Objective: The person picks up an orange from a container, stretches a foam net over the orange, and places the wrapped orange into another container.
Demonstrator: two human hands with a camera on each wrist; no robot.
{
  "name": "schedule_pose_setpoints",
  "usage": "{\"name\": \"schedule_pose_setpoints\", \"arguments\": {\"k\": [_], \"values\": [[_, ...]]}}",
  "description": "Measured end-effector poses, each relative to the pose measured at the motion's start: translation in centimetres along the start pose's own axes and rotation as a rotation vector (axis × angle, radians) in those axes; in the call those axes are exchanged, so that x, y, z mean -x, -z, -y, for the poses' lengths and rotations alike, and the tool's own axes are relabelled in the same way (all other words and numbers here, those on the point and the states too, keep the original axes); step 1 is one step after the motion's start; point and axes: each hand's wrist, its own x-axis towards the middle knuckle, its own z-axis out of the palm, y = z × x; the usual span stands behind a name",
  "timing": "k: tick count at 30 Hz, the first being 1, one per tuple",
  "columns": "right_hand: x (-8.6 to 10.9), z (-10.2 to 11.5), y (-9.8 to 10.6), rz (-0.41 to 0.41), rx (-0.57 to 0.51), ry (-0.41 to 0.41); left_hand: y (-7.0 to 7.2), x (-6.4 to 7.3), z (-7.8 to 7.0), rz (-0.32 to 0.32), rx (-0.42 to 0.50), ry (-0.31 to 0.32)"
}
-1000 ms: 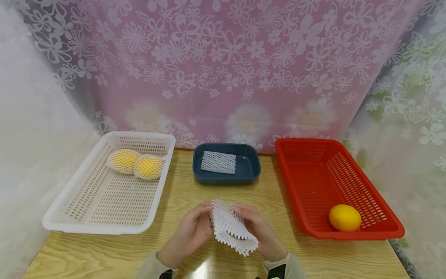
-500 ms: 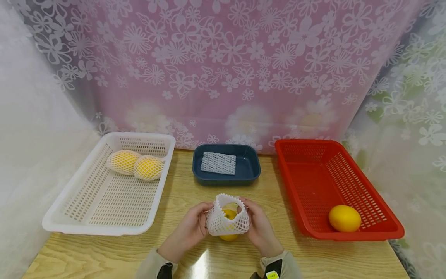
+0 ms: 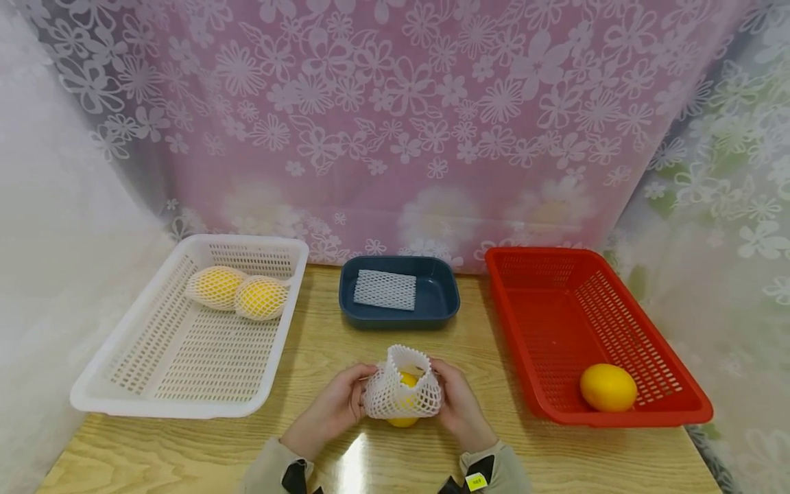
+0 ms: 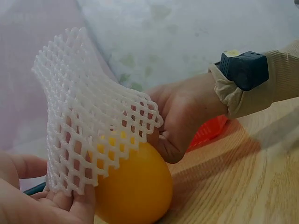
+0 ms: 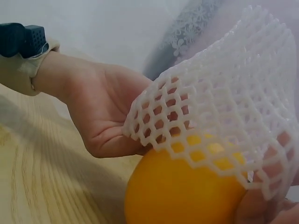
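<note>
A white foam net sleeve is stretched between both hands, its free end standing up. My left hand holds its left side, and my right hand pinches the right side by the lower rim. Under the net, a smooth yellow-orange fruit sits on the wooden table. Both wrist views show the net draped over the top of the fruit, whose lower part is bare. In the right wrist view, fingers behind the mesh are partly hidden.
A white basket on the left holds two net-covered yellow fruits. Behind the hands, a dark blue tray contains a flat white net. The red basket at right holds another yellow-orange fruit. Floral curtains hang behind.
The net, earlier tilted with its opening toward me, has turned upright and spread wide over the fruit. Over the last half second it has settled slightly lower, its upper opening narrower.
</note>
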Motion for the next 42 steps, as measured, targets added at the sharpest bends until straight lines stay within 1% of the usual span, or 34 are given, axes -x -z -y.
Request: {"name": "schedule_pose_setpoints", "arguments": {"k": [2, 4, 7, 9, 13, 19, 23, 25, 27, 29, 32, 36, 38, 40, 42], "values": [[-0.3, -0.2, 0.4, 0.011, 0.025, 0.007, 0.4, -0.2, 0.2, -0.006, -0.002, 0.005], [-0.6, -0.4, 0.7, 0.017, 0.028, 0.012, 0.8, -0.4, 0.4, -0.008, -0.002, 0.005], [-1.0, -0.8, 1.2, 0.006, 0.036, 0.025, 1.3, -0.6, 0.7, -0.013, -0.001, 0.012], [-1.3, -1.1, 1.5, -0.001, 0.069, 0.036, 1.7, -0.8, 0.9, -0.017, 0.002, 0.021], [-1.7, -1.7, 2.2, -0.024, 0.189, 0.069, 2.3, -1.0, 1.2, -0.021, -0.004, 0.044], [-1.9, -2.1, 2.6, -0.012, 0.334, 0.099, 2.9, -1.2, 1.3, -0.014, -0.031, 0.066], [-1.8, -2.2, 2.7, -0.012, 0.464, 0.121, 3.0, -1.2, 1.2, -0.016, -0.081, 0.066], [-1.9, -2.3, 2.7, -0.027, 0.527, 0.142, 2.9, -1.2, 1.2, -0.031, -0.117, 0.066], [-2.0, -2.4, 2.8, -0.041, 0.591, 0.164, 2.8, -1.2, 1.3, -0.060, -0.165, 0.068], [-2.1, -2.5, 2.8, -0.054, 0.645, 0.187, 2.6, -1.2, 1.4, -0.102, -0.231, 0.067], [-2.3, -2.6, 3.0, -0.067, 0.723, 0.213, 2.3, -1.3, 1.6, -0.173, -0.376, 0.032], [-2.4, -2.8, 3.0, -0.092, 0.792, 0.231, 2.0, -1.4, 2.2, -0.244, -0.610, -0.071], [-2.3, -2.8, 2.9, -0.110, 0.821, 0.244, 1.9, -1.4, 2.4, -0.270, -0.708, -0.127], [-2.2, -2.7, 2.8, -0.118, 0.843, 0.258, 1.8, -1.4, 2.5, -0.297, -0.796, -0.177], [-2.1, -2.7, 2.7, -0.126, 0.855, 0.268, 1.6, -1.2, 2.4, -0.306, -0.852, -0.206]]}}
